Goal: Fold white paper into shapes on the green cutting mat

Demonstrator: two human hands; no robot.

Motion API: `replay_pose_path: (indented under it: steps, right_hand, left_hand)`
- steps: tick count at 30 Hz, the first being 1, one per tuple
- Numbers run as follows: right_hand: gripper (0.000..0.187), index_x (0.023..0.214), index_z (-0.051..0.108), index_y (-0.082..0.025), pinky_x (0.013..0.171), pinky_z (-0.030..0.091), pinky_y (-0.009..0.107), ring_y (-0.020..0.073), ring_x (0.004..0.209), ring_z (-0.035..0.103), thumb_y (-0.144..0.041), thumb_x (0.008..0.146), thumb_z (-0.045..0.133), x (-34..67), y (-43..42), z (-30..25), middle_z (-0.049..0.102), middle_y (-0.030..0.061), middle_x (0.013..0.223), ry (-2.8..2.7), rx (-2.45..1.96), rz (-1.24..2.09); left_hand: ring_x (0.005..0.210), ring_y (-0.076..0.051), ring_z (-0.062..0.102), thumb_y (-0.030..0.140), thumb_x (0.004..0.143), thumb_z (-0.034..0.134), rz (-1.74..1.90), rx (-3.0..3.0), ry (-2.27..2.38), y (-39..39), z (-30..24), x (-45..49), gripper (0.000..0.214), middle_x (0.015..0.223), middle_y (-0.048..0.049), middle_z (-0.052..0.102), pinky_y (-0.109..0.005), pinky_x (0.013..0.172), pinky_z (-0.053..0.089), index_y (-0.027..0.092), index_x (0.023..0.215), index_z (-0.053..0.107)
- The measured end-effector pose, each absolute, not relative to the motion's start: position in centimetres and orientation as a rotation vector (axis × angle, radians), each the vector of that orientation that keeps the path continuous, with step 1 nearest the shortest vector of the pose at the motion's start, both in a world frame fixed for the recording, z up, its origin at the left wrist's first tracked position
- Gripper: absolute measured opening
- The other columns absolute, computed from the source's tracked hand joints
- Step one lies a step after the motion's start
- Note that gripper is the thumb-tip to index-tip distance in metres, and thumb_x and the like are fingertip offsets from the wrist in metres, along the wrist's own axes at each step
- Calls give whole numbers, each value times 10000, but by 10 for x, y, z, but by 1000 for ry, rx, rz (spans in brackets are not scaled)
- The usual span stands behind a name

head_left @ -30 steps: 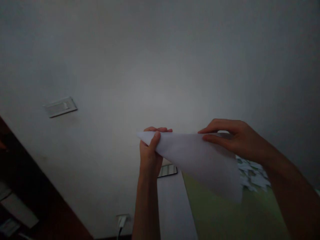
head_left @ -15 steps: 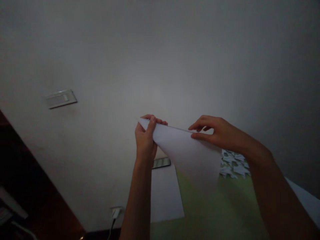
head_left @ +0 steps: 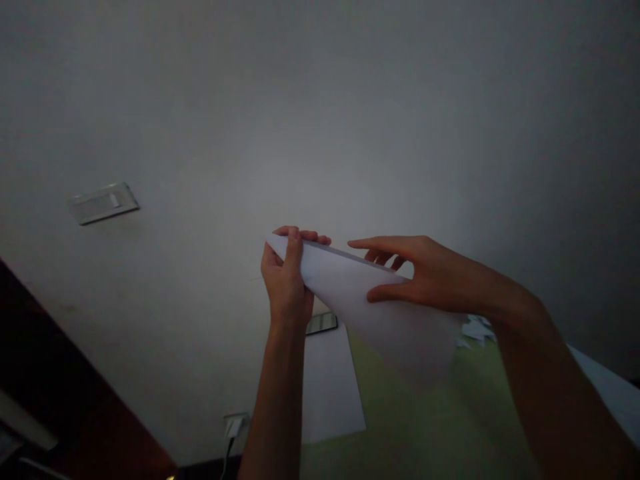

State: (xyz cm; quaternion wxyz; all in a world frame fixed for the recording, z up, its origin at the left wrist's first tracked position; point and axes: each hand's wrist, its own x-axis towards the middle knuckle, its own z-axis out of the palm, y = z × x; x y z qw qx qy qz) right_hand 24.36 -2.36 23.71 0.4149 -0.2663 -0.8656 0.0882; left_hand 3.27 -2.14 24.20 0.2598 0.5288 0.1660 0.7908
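- Left hand [head_left: 287,283]: grip clamped on the pointed corner of the folded paper sheet [head_left: 380,313], thumb on the near face, fingers curled over the top edge.
- Right hand [head_left: 433,277]: grip closed on the same sheet further along the top fold, thumb in front, fingers behind.
- Sheet is held in the air between both hands, above the green bench [head_left: 425,427], loose end hanging down-right.
- On the bench: flat white sheet [head_left: 330,393], phone [head_left: 321,323] at its far end, small folded paper pieces [head_left: 475,330] past my right wrist.
- Wall: switch plate [head_left: 103,202], socket with plug [head_left: 233,425].
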Motion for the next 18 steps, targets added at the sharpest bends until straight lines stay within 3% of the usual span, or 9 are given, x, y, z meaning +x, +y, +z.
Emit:
replay_pose_path:
  steps: [4,11,18]
  right_hand:
    - [730,1456,537,-363,814,587,363,228,923,699,-394,768,779,248,-19,233,704,54,1261,-2135,-694,206]
    - [510,1311,677,-327,854,572,359,223,948,684,-415,813,740,246,-19,234,721,46,1224,-2094,-590,217]
    - [927,1563,369,-326,621,549,288,175,701,663,-410,744,795,255,-16,226,746,15,922,-2130,-719,344]
  left_hand:
    - [759,-177,724,490,823,760,2151,1423,422,-21,242,29,380,816,3,697,-374,822,596,224,981,540]
    - [821,-181,726,559,861,690,2134,1407,357,-18,238,18,382,833,1,709,-375,878,573,247,1034,553]
    - [735,-185,728,586,877,654,2276,1293,420,-16,238,15,403,792,11,695,-374,798,586,226,1014,534]
